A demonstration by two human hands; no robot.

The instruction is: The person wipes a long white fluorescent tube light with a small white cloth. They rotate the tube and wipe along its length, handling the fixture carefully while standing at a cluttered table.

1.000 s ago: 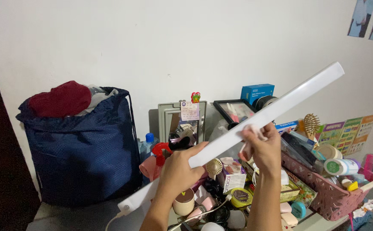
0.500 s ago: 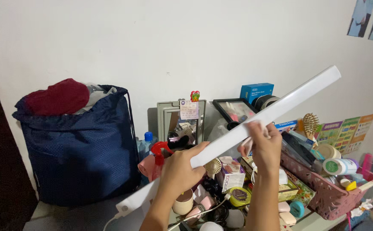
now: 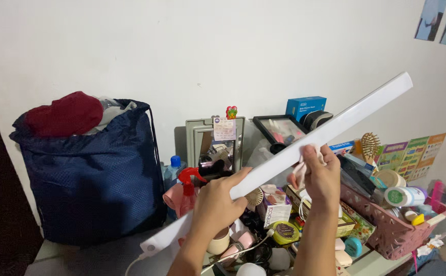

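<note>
While the left hand (image 3: pixel 215 204) grasped the white bar (image 3: pixel 304 145), the right hand (image 3: pixel 321 176) pinched a tissue (image 3: pixel 301 168) against it.

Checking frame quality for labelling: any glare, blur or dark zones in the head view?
Head view: even indoor light, no hard glare; the long white plastic light bar is bright but keeps its edges. Left hand and right hand look sharp. The far left edge falls into deep shadow beside the navy fabric drawstring bag.
</note>
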